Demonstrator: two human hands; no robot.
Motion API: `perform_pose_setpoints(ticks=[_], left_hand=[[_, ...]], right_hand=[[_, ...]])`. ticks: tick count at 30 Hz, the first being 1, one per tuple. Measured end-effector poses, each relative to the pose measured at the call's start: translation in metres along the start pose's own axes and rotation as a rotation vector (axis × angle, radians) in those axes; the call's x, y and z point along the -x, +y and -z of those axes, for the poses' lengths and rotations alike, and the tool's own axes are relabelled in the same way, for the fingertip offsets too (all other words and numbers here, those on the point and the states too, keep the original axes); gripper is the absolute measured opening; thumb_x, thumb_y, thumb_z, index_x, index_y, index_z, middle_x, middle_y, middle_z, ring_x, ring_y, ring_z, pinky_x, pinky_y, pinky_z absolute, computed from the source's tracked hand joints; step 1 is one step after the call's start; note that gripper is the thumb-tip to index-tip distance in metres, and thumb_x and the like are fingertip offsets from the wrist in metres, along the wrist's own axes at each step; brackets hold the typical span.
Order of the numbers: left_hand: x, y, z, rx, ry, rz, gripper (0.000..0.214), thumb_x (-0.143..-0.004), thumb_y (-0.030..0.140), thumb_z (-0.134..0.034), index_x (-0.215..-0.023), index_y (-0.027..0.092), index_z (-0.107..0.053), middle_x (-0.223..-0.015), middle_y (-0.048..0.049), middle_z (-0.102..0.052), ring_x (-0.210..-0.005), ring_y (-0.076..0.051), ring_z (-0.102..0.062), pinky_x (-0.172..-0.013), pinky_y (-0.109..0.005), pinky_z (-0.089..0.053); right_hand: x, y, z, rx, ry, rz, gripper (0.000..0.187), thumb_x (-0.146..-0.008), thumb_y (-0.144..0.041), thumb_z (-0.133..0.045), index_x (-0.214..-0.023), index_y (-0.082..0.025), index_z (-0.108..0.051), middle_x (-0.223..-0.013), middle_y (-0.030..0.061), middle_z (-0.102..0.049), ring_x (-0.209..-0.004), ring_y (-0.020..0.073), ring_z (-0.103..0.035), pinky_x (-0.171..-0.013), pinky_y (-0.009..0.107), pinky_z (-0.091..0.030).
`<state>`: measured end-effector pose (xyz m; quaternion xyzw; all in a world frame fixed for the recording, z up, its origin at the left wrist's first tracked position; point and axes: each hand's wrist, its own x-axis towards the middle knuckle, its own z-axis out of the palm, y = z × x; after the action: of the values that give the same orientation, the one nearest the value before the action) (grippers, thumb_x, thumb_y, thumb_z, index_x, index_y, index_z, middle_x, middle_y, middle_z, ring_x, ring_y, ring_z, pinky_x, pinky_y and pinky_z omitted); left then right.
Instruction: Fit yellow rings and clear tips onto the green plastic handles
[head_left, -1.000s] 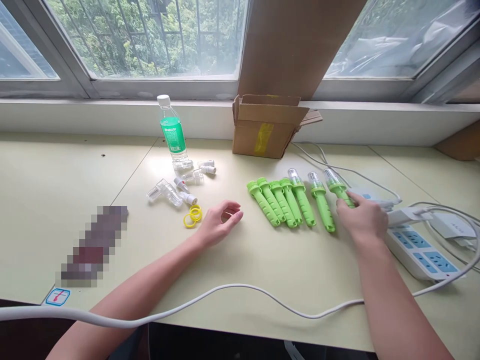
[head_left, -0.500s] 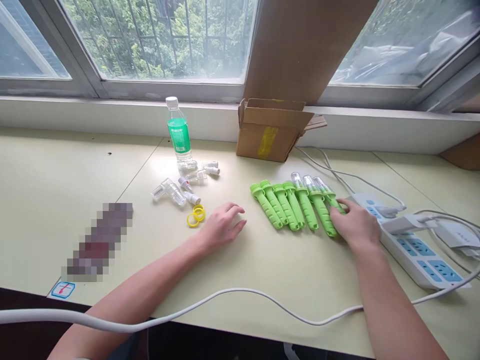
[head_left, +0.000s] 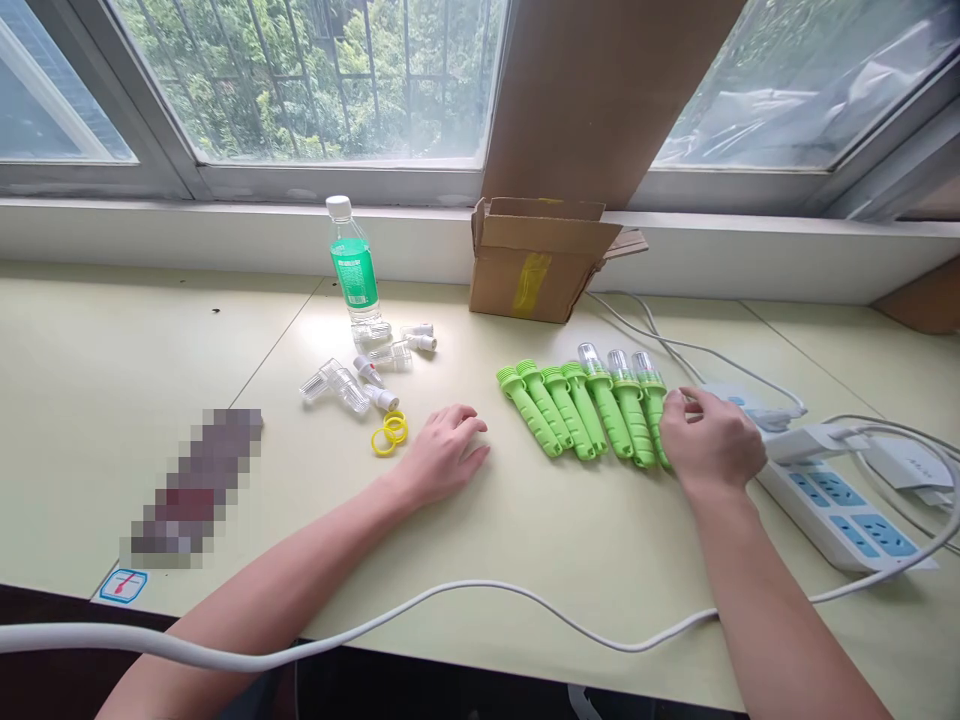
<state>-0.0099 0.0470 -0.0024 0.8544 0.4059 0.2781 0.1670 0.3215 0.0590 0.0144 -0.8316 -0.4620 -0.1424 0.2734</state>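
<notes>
My left hand (head_left: pixel 444 450) rests on the table, its fingers loosely stretched and holding nothing. Two yellow rings (head_left: pixel 384 443) lie just left of it. Over on the right, my right hand (head_left: pixel 712 440) is curled closed beside the rightmost green ribbed handle (head_left: pixel 652 408), partly covering it; nothing shows between its fingers. That handle has a clear dome tip, as do two more green handles (head_left: pixel 609 415) next to it. Several green handles without domes (head_left: pixel 534 415) continue the row leftward. Clear plastic tubes (head_left: pixel 345 388) and small white-capped pieces (head_left: pixel 384 398) lie beyond the rings.
A water bottle (head_left: pixel 353 265) and an open cardboard box (head_left: pixel 532 265) stand at the back. To the right is a power strip (head_left: pixel 832 515) with plugs and cables. A white cable (head_left: pixel 480 583) crosses the front edge. A blurred dark object (head_left: pixel 199 485) lies left.
The rightmost handle has turned more upright, in line with the row. My right hand has shifted up off its grip on that handle, fingers curled. My left hand stays put.
</notes>
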Motion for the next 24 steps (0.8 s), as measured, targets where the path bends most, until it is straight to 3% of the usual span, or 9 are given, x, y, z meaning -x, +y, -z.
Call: perform_pose_setpoints(ticks=[5, 12, 18, 24], left_hand=[[0.000, 0.000, 0.000, 0.007, 0.008, -0.008, 0.022, -0.086, 0.027, -0.051, -0.106, 0.022, -0.056, -0.114, -0.0101, -0.054, -0.108, -0.024, -0.053, -0.094, -0.044, -0.044], [0.000, 0.001, 0.001, -0.003, -0.001, -0.003, 0.021, -0.086, 0.028, -0.050, -0.106, 0.021, -0.056, -0.115, -0.0101, -0.054, -0.108, -0.024, -0.053, -0.094, -0.043, -0.044], [0.000, 0.000, 0.000, -0.043, -0.008, -0.019, 0.022, -0.087, 0.028, -0.049, -0.106, 0.021, -0.055, -0.115, -0.0102, -0.053, -0.108, -0.024, -0.052, -0.094, -0.042, -0.044], [0.000, 0.003, -0.002, -0.215, -0.019, -0.077, 0.021, -0.087, 0.027, -0.047, -0.105, 0.018, -0.054, -0.119, -0.0136, -0.052, -0.111, -0.027, -0.050, -0.099, -0.047, -0.038]], right_hand=[[0.011, -0.014, 0.001, -0.045, 0.114, 0.118, 0.038, -0.087, -0.036, -0.044, -0.108, -0.014, -0.068, -0.098, 0.0166, -0.066, -0.093, 0.0288, -0.052, -0.072, 0.036, -0.036], [0.038, -0.046, 0.007, -0.096, 0.130, 0.353, 0.039, -0.089, -0.032, -0.042, -0.113, -0.012, -0.066, -0.100, 0.0145, -0.065, -0.096, 0.0290, -0.053, -0.075, 0.035, -0.041], [0.075, -0.091, 0.020, -0.035, -0.111, 0.677, 0.038, -0.091, -0.032, -0.040, -0.117, -0.018, -0.063, -0.094, 0.0105, -0.066, -0.079, 0.0226, -0.059, -0.055, 0.028, -0.034], [0.093, -0.113, 0.033, 0.075, -0.302, 0.760, 0.041, -0.092, -0.034, -0.038, -0.125, -0.019, -0.058, -0.112, 0.0129, -0.064, -0.061, 0.0182, -0.058, -0.045, 0.028, -0.025]])
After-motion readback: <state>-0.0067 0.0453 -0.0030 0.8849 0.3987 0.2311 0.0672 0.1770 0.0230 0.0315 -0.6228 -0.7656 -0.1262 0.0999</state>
